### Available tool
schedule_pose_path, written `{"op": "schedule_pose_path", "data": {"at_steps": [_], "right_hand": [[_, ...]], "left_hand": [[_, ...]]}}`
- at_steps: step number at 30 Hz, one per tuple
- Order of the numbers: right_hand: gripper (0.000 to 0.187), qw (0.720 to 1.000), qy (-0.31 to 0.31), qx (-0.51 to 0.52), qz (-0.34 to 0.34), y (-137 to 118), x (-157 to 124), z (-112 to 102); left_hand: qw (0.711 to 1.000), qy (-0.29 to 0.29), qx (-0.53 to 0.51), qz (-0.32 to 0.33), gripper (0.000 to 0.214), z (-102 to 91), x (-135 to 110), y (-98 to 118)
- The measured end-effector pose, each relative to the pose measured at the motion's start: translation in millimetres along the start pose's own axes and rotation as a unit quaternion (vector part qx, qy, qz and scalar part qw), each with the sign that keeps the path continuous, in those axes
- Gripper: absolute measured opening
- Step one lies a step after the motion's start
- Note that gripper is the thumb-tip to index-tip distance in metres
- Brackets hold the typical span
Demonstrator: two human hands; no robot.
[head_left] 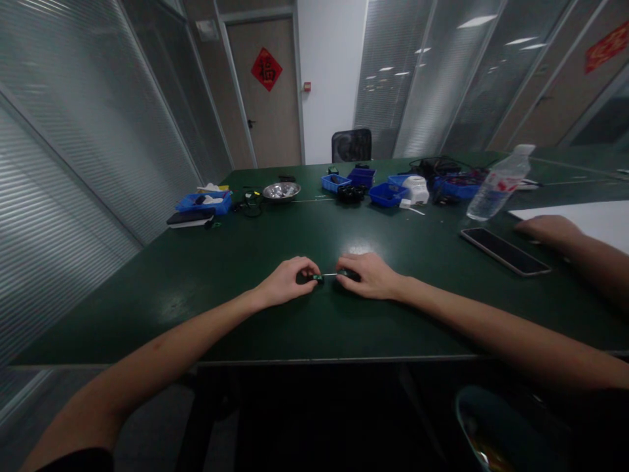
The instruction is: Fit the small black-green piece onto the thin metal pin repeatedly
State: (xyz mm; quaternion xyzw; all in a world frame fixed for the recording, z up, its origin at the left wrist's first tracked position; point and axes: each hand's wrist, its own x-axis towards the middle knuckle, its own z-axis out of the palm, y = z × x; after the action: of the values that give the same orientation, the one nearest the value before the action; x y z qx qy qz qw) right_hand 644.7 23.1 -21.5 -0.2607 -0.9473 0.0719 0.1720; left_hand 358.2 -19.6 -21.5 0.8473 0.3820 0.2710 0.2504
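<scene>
My left hand (289, 282) rests low over the green table, thumb and fingers closed on a small green and black part (318, 278), perhaps a circuit board. My right hand (369, 275) is closed around the dark handle of a screwdriver (331, 275). Its thin metal shaft points left, and the tip meets or nearly meets the small part; which of the two I cannot tell. Most of the handle is hidden by my right fingers.
Along the back are a metal bowl (282, 191), blue trays (386, 195), a blue box (221, 204) and tangled black cables (437, 165). To the right are a phone (505, 252), a plastic bottle (501, 183) and another person's hand (553, 229). The table edge (314, 360) runs close in front.
</scene>
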Motion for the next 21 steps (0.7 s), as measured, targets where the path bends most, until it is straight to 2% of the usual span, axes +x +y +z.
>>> {"op": "schedule_pose_path", "data": {"at_steps": [8,21], "right_hand": [[0.027,1.000,0.016,-0.012,0.021,0.5,-1.1,1.3],[0.027,1.000,0.009,-0.014,0.008,-1.0,-0.9,0.0]], "left_hand": [[1.000,0.000,0.006,-0.012,0.018,-0.9,-0.6,-3.9],[1.000,-0.027,0.002,-0.002,0.023,-1.3,-1.8,-3.8]]}}
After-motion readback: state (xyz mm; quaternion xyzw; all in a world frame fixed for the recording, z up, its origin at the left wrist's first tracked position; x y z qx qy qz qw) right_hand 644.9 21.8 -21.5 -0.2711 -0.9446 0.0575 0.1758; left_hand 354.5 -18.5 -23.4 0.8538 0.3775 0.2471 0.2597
